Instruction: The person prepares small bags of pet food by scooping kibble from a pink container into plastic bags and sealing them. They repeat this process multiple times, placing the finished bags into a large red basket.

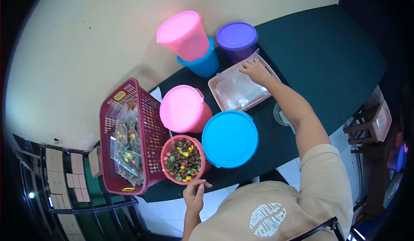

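My right hand (256, 72) is over a light pink tray (212, 88) of clear plastic bags (235, 88). Its bent fingers are apart and touch the plastic near the tray's far edge, where a corner of plastic sticks up. At the near rim of a pink tub (165, 161), my left hand (194, 195) is half curled, thumb and fingers apart, with nothing visible in it. Brown pieces with yellow, green and pink ones (183, 159) fill this uncovered tub. A pink-lidded tub (182, 108) and a blue-lidded one (230, 139) stand beside it.
A maroon basket (153, 141) holding filled clear packets (127, 144) stands at the left. Near the wall, a pink tub (185, 34) sits on a blue one (202, 65), beside a purple tub (237, 38). A clear round container (280, 114) lies near my right forearm on the dark green table (319, 59).
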`<state>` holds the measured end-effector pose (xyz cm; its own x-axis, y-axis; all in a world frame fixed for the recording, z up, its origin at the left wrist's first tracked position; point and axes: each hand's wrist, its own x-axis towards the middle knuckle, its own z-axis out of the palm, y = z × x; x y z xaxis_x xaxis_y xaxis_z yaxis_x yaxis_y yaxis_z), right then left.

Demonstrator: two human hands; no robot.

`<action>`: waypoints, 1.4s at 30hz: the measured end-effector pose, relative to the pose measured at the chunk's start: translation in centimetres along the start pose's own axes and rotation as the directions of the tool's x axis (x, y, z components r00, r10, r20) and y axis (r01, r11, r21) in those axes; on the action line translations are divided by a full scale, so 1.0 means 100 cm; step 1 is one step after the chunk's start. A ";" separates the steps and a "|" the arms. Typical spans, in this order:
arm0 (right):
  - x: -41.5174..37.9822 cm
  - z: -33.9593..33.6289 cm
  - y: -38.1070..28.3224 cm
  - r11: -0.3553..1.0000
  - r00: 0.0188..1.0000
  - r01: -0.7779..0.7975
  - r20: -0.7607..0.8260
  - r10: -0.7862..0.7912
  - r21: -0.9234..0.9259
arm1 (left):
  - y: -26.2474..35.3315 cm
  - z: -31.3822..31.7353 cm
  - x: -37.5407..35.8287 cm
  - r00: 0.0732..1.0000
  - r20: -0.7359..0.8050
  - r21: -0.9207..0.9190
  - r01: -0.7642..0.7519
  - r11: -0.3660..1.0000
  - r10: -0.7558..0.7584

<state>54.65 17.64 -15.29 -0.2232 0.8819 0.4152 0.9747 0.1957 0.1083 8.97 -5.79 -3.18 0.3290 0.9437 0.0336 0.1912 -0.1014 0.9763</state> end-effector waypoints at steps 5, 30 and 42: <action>-0.002 0.010 -0.001 0.991 0.989 0.056 -0.128 -0.072 -0.124 | -0.007 0.017 0.017 0.991 0.110 -0.008 0.074 0.997 -0.072; 0.018 0.030 -0.033 0.997 0.974 0.073 0.212 -0.079 0.035 | 0.001 0.017 0.025 0.997 0.001 0.270 -0.077 0.960 0.080; 0.028 -0.011 -0.013 0.974 0.934 0.143 0.303 -0.192 0.176 | 0.013 0.017 0.011 0.997 -0.030 0.324 -0.064 0.944 0.077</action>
<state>52.73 19.43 -13.27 -0.3909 0.9157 0.0934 0.9199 0.3920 0.0061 11.17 -5.42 -2.22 0.3147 0.9421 0.1155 0.4593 -0.2577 0.8501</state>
